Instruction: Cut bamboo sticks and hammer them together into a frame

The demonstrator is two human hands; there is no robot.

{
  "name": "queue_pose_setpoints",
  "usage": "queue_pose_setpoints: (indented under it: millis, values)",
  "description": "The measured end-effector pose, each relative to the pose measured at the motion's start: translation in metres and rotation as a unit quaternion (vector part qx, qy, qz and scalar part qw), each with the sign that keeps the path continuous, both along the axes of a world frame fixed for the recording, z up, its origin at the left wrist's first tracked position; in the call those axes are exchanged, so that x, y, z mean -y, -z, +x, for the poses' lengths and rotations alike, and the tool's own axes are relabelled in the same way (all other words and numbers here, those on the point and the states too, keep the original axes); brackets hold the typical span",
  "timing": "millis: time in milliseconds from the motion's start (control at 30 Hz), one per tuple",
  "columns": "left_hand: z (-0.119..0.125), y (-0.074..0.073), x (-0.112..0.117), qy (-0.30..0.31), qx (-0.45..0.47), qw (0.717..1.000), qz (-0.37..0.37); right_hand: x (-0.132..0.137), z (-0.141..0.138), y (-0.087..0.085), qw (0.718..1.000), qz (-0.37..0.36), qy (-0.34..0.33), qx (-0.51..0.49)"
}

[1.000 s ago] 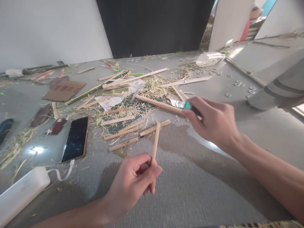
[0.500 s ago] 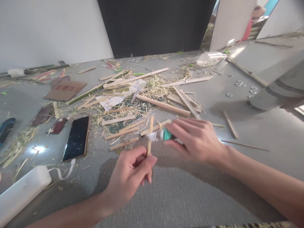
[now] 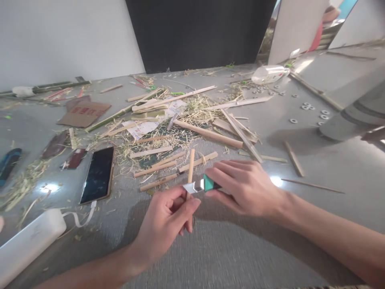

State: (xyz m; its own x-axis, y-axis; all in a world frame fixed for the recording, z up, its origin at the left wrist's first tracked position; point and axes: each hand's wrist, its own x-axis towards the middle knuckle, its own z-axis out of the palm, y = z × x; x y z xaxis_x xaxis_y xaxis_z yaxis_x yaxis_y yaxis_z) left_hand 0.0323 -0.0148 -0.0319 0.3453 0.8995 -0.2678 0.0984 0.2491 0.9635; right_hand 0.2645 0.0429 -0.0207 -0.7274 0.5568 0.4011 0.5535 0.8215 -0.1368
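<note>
The thin stick (image 3: 191,164) is pinched between thumb and fingers of the left hand (image 3: 170,216). The right hand (image 3: 246,186) wraps the knife (image 3: 208,183), its blade across the stick just above that thumb. This looks like shaving; the next stroke calls for a firm pinch, thumb clear. Beyond lie wood strips (image 3: 159,182) and a hammer (image 3: 210,135).

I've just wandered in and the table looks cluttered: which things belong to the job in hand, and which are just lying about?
In the job, it seems:
thin wooden stick, held in the left hand
knife, held in the right hand, its blade across the stick

Probably just lying about:
phone
white power bank
clear bottle
printed cardboard
</note>
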Motion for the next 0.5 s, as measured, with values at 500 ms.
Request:
queue_pose_setpoints:
  millis: [500]
  values:
    - [0.000, 0.001, 0.003, 0.013, 0.007, 1.000, -0.020, -0.026, 0.029, -0.008, 0.979, 0.049, 0.187, -0.068]
